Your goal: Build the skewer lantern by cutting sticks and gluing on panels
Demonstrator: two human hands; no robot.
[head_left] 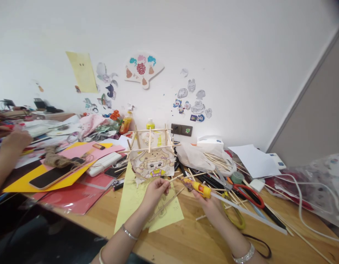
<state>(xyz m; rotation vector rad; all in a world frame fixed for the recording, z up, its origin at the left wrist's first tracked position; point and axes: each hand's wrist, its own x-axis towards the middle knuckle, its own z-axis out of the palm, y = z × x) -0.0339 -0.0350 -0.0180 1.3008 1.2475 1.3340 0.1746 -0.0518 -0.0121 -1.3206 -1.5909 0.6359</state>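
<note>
My left hand (156, 190) pinches a thin wooden stick (177, 177) near the lower edge of a lantern frame (151, 154) made of sticks, with a cartoon girl paper panel on its front. My right hand (210, 204) grips a yellow hot glue gun (200, 187); its nozzle points left at the stick and a long white glue stick juts out behind it to the right. Both hands hover over a pale yellow paper sheet (131, 200) on the wooden table (185, 238).
Red-handled scissors (247, 194), loose wooden sticks (213, 159) and a white cable (301, 216) lie to the right. To the left are a phone (52, 175) on yellow paper, red sheets and twine. Another person's hand (14, 141) works at the far left.
</note>
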